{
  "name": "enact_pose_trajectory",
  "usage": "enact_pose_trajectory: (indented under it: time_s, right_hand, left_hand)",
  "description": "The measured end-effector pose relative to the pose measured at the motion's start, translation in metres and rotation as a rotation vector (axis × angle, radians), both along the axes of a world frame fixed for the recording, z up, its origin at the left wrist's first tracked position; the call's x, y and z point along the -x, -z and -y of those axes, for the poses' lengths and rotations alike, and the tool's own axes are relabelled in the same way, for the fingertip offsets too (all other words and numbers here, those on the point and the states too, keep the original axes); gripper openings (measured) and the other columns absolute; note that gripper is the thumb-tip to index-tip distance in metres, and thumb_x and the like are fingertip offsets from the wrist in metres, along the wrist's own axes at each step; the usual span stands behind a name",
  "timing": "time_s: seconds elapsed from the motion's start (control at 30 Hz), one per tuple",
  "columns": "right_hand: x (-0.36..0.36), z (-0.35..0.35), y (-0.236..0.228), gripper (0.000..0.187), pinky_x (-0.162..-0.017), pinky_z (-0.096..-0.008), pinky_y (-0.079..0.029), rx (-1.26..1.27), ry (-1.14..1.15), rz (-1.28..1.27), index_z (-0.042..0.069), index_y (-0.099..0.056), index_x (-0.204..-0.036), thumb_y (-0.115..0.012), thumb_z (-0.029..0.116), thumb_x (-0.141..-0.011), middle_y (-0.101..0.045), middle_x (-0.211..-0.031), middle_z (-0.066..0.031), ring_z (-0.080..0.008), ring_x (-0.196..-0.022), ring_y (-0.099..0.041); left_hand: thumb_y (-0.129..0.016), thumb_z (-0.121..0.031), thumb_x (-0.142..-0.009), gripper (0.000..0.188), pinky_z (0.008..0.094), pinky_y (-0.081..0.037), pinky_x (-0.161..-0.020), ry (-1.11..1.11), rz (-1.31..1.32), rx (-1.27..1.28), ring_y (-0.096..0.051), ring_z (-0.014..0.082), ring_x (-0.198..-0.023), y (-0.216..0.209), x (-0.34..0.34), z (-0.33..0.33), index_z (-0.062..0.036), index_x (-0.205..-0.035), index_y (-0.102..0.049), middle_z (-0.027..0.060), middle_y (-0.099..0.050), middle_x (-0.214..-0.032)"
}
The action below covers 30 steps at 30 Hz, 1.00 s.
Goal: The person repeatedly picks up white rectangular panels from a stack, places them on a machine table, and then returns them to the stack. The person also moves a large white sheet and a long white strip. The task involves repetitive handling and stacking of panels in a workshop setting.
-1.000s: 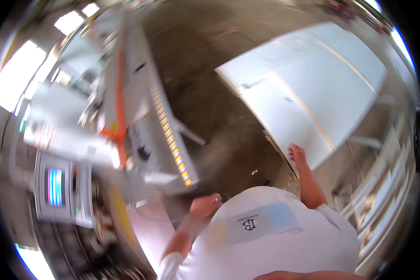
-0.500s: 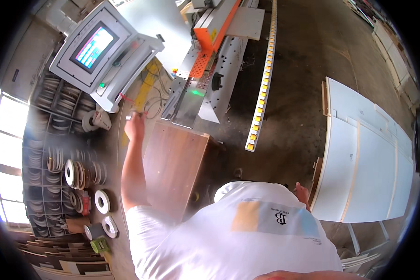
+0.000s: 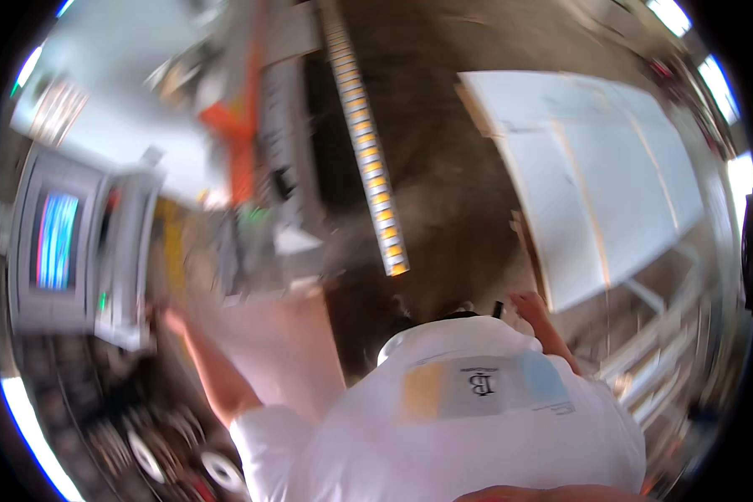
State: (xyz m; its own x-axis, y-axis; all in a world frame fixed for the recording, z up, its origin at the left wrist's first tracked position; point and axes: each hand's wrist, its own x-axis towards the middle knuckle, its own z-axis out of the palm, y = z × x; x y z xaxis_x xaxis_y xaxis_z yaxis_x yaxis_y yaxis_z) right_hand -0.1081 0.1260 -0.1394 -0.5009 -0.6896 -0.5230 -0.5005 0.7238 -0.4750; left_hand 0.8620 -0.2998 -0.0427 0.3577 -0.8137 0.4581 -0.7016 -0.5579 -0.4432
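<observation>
My left hand (image 3: 174, 321) reaches out at the left, just beside the grey control console (image 3: 125, 259) with its lit screen. It is smeared by motion, so I cannot make out its fingers or anything in them. My right hand (image 3: 525, 306) is held low on the right with its fingers curled, near the edge of the stacked white panels (image 3: 552, 167). A small black object (image 3: 499, 309) shows at its fingertips; its kind is unclear. Between my left arm and body lies a brown board-topped block (image 3: 289, 339), placed at the near end of a machine with an orange guard (image 3: 236, 142).
A long rail with yellow rollers (image 3: 368, 155) runs away from me over the dark floor. Several reels (image 3: 223, 471) stand at the lower left. Pale racks or strips (image 3: 644, 360) lie to the right, behind the panels.
The whole view has swung to the right and blurred: the console and machine sit further left, the panels nearer the middle. My left arm remains stretched out; my right hand stays low.
</observation>
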Motion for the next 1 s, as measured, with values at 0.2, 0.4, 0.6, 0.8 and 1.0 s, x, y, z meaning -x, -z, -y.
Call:
enact_pose_trajectory:
  time_s: [0.2,0.4,0.6,0.8,1.0]
  right_hand:
    - [-0.01,-0.081,0.0,0.038,-0.061,-0.0344,-0.055,0.047,0.365,0.175,0.004,-0.072,-0.081,-0.06,0.037,-0.093,-0.07,-0.065,-0.0077,-0.0167,-0.058,-0.067]
    - [-0.031,-0.184,0.004,0.042,-0.065,-0.0372,-0.055,-0.118,0.367,0.078,0.01,-0.076,-0.08,-0.057,0.046,-0.093,-0.073,-0.069,-0.0062,-0.0204,-0.062,-0.069]
    - [-0.025,-0.294,0.044,0.031,-0.059,-0.0363,-0.054,0.053,1.021,0.449,0.008,-0.076,-0.083,-0.064,0.036,-0.09,-0.071,-0.069,-0.0102,-0.0225,-0.056,-0.067]
    - [-0.012,-0.444,0.104,0.029,-0.07,-0.0338,-0.056,0.084,0.969,0.135,0.006,-0.078,-0.092,-0.073,0.033,-0.084,-0.075,-0.082,-0.0109,-0.0201,-0.067,-0.07]
    - [0.025,-0.506,0.05,0.035,-0.064,-0.0363,-0.055,0.021,1.2,0.303,0.007,-0.077,-0.091,-0.068,0.04,-0.089,-0.073,-0.078,-0.0122,-0.0231,-0.068,-0.069]
  left_hand:
    - [-0.07,-0.032,-0.089,0.042,0.0435,-0.056,-0.074,0.066,-1.272,1.043,-0.065,0.0305,-0.091,0.056,0.284,0.004,0.0002,-0.115,-0.062,0.0181,-0.065,-0.107]
    - [-0.052,-0.017,-0.099,0.02,0.0295,-0.049,-0.079,0.909,-2.064,-0.129,-0.06,0.0161,-0.092,0.002,0.65,-0.14,-0.0056,-0.108,-0.065,0.0045,-0.065,-0.105]
    - [-0.063,-0.026,-0.095,0.021,0.0341,-0.056,-0.079,1.785,-1.175,-1.226,-0.071,0.0247,-0.088,-0.018,0.823,-0.284,-0.0123,-0.109,-0.072,0.0079,-0.073,-0.102]
    - [-0.062,-0.033,-0.093,0.029,0.0361,-0.055,-0.083,1.649,-0.963,-1.516,-0.07,0.0275,-0.097,0.059,0.897,-0.373,-0.013,-0.112,-0.072,0.0081,-0.073,-0.107]
    - [-0.061,-0.034,-0.093,0.03,0.0394,-0.053,-0.088,1.568,-0.776,-1.739,-0.068,0.0307,-0.101,0.07,0.959,-0.44,-0.0136,-0.112,-0.072,0.0099,-0.073,-0.108]
